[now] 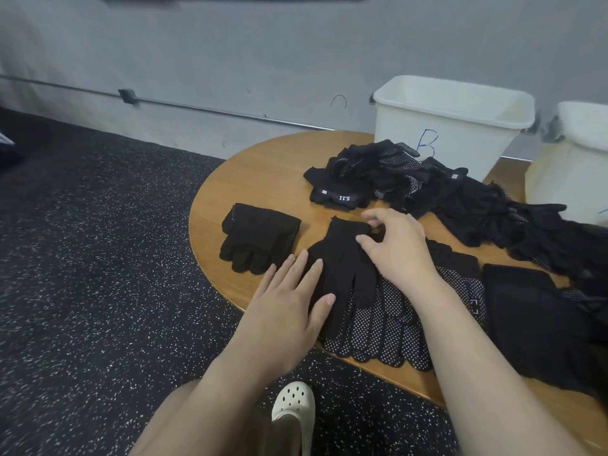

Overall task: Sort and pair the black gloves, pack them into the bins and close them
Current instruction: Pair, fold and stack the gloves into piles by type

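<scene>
Wooden counter (263, 172), gloves strewn before bin B (450, 126).
Plain glove (342, 258) pressed by flat left hand (289, 311); its cuff pinched by right hand (394, 245).

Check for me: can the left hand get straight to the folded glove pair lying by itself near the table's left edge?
Probably yes. The left hand rests flat on the plain glove, and the folded pair lies just beyond its fingertips with only bare table between them. The right hand works at the cuff, on the other side.
</scene>
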The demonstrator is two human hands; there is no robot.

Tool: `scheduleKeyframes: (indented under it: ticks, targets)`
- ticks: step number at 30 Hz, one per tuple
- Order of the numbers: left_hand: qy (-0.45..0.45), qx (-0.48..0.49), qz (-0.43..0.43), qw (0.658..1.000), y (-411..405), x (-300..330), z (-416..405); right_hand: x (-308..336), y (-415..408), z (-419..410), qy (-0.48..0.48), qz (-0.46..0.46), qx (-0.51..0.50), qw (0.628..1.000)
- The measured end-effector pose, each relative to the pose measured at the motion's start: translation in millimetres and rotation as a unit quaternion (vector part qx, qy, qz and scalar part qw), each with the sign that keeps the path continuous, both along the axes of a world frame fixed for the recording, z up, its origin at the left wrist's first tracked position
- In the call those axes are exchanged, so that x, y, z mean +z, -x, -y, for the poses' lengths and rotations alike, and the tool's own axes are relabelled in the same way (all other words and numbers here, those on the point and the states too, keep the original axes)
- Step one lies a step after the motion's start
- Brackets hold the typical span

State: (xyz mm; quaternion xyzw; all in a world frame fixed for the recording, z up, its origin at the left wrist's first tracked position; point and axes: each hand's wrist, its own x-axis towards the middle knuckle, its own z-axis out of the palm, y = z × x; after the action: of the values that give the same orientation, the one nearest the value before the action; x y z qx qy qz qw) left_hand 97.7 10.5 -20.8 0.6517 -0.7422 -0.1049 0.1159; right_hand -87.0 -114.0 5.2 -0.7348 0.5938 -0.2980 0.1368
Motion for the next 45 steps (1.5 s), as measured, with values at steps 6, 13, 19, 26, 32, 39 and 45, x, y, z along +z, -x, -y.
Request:
scheduleKeyframes:
  ticks: [6, 13, 19, 26, 32, 39, 45]
  targets:
    - [-0.001, 0.001, -0.001, 1.000, -1, 2, 1, 5, -2, -4, -0.026, 0.067, 0.009, 0.997]
    - [0.004, -0.001, -0.012, 1.000, -2, 3, 1, 16, -4, -21, 0.022, 0.040, 0.067, 0.997]
    - [0.123, 0.039, -0.162, 0.978, -14, 13, -3, 22, -1, -48, 0.045, 0.086, 0.147, 0.984]
    - [0.164, 0.158, -0.291, 0.929, -49, 10, -6, 17, -9, -79, 0.052, 0.043, 0.209, 0.976]
    - [0.112, 0.089, -0.347, 0.927, -39, 12, -10, 6, -13, -96, 0.052, -0.039, 0.244, 0.968]
    - [0.072, 0.099, -0.324, 0.938, -32, 10, -8, -2, -7, -107, 0.049, -0.053, 0.238, 0.969]
    - [0.152, 0.079, -0.220, 0.960, -28, 11, -6, -3, -6, -116, 0.036, -0.107, 0.244, 0.963]
